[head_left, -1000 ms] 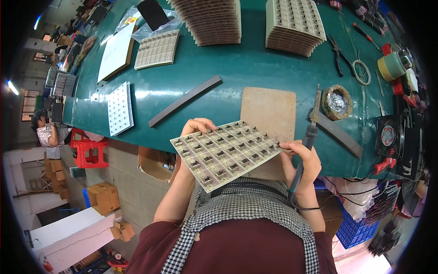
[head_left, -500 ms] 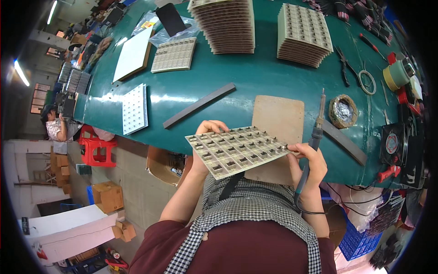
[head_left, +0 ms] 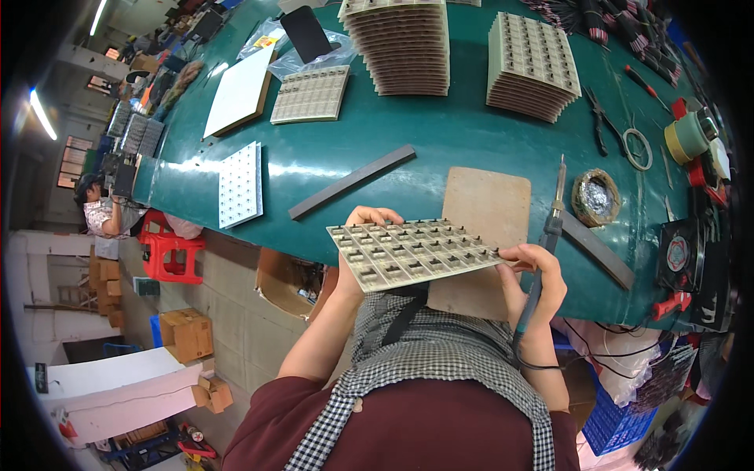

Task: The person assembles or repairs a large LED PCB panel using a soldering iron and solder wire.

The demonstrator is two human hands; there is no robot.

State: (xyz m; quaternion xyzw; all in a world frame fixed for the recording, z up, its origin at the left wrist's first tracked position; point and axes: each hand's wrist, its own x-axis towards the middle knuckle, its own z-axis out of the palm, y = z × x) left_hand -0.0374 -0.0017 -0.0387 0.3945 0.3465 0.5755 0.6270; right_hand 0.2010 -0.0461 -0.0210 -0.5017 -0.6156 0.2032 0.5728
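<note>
Grid tray (head_left: 412, 253) — being held up level over the table edge, left hand (head_left: 363, 235) gripping its 9 o'clock side, right hand (head_left: 538, 275) pinching 3 o'clock while clasping a soldering iron (head_left: 550, 235) — keeping cells upright, steady above the board (head_left: 487, 204).

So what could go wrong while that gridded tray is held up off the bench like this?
The gridded tray is in the air, pinched only at its ends by the left hand and right hand, so it might tilt and spill whatever sits in its cells. The right hand also grips a soldering iron close beside the tray; its tip could touch the tray or a finger. The iron's cord trails past the person's body and could snag.
</note>
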